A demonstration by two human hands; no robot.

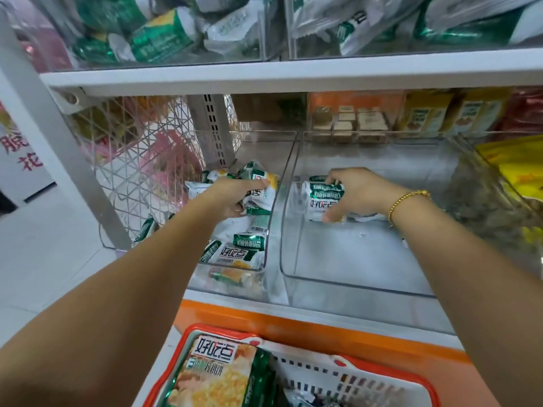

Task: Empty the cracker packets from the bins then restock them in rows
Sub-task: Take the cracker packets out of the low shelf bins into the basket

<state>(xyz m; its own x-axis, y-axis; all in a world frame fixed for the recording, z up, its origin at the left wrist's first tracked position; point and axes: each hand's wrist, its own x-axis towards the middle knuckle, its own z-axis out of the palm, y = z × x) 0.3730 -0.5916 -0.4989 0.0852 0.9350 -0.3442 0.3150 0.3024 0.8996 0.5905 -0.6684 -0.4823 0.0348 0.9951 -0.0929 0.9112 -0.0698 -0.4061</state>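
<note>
Restocking in progress.
Left hand (232, 198) is gripping loose cracker packets (264, 190); right hand (361, 195) is clasping a stacked row (320, 198) (likely light, crushable, slippery; hold by flat sides).

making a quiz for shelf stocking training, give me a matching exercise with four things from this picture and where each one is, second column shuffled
Column one:
1 left hand
2 right hand
3 red basket
4 gold bracelet

Column two:
a on the right wrist
b grips cracker packets in the left clear bin
c nearest the camera, holding a large cracker bag
d grips a small stack of packets in the right clear bin

Pairs: 1-b; 2-d; 3-c; 4-a
</note>
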